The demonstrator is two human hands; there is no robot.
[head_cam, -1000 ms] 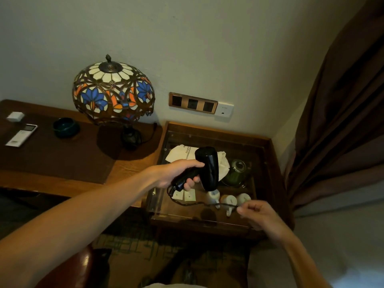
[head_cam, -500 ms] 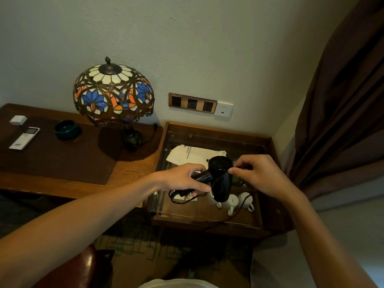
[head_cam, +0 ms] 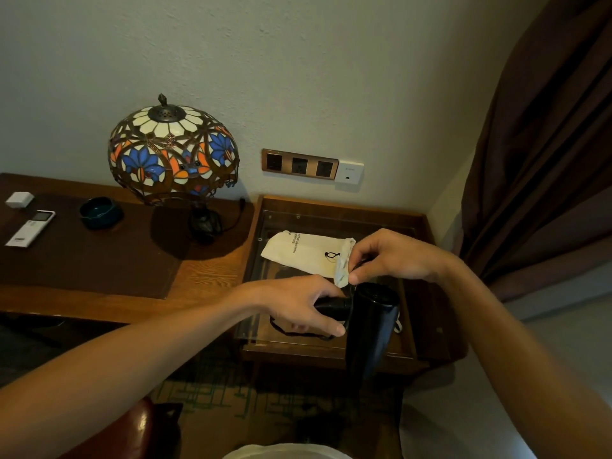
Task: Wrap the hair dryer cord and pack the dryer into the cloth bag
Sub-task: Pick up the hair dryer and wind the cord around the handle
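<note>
The black hair dryer (head_cam: 372, 323) hangs nozzle down over the front of the glass-topped side table (head_cam: 331, 207). My left hand (head_cam: 299, 304) grips its handle. A loop of black cord (head_cam: 291, 331) droops under that hand. A white cloth bag (head_cam: 306, 251) with printed text and a black drawstring lies flat on the glass, just behind the dryer. My right hand (head_cam: 394, 258) hovers above the dryer's rear end, thumb and fingers pinched together at the bag's open edge; whether they grip the bag or the cord is unclear.
A stained-glass lamp (head_cam: 174, 150) stands on the wooden desk (head_cam: 99, 260) to the left, with a dark bowl (head_cam: 99, 212) and a white remote (head_cam: 31, 228). Wall sockets (head_cam: 299, 165) sit behind the side table. A brown curtain (head_cam: 546, 144) hangs on the right.
My right hand came up from the cord near the table's front to the dryer's head, then to the bag's edge. The dryer dropped lower and closer to me, nozzle down.
</note>
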